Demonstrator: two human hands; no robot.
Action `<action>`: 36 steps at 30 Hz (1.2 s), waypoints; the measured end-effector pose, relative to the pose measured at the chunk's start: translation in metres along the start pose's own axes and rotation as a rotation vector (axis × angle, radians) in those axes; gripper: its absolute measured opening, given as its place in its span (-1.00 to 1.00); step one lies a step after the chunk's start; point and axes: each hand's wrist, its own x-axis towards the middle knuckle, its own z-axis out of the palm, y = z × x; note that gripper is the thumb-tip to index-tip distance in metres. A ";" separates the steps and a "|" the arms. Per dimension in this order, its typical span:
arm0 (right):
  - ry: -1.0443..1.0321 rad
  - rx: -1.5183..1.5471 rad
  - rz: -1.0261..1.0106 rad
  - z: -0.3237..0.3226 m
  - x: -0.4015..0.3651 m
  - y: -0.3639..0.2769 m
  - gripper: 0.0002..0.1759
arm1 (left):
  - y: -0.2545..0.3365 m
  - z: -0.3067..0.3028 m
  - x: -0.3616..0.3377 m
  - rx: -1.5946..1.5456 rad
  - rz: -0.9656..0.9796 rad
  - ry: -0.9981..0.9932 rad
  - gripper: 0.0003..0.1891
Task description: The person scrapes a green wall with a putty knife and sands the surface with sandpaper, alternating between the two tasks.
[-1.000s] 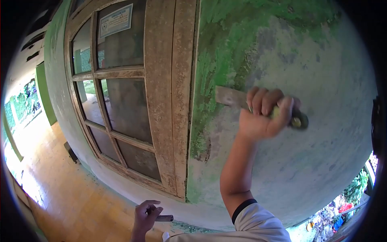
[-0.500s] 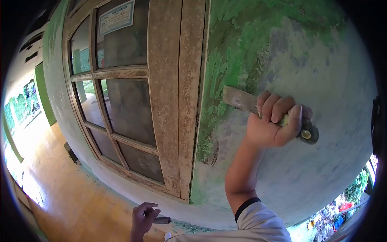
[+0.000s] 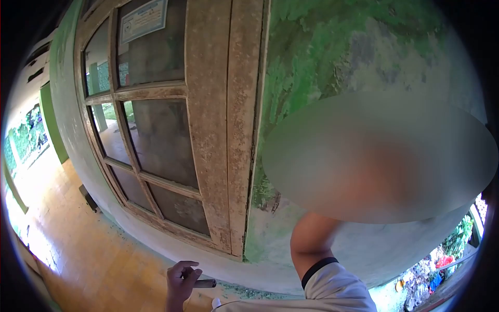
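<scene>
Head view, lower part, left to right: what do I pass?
floor → left hand → stick it grips → white sleeve → plants

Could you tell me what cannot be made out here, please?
Head view, right hand and anything it holds: hidden by a blurred oval patch; only the forearm shows.
Head view, small dark object in the left hand: too small to identify.
Head view, notice on the window: print too small.
</scene>
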 end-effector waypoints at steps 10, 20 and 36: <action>0.003 -0.114 0.069 0.002 -0.011 0.022 -0.71 | -0.003 -0.006 -0.004 -0.006 -0.024 0.016 -0.84; 0.033 0.090 0.281 -0.007 -0.013 0.030 -0.71 | 0.003 -0.003 -0.004 -0.024 -0.001 0.002 -0.83; 0.109 0.166 0.299 0.019 -0.039 0.049 -0.79 | 0.001 -0.015 -0.011 -0.004 -0.012 0.080 -0.84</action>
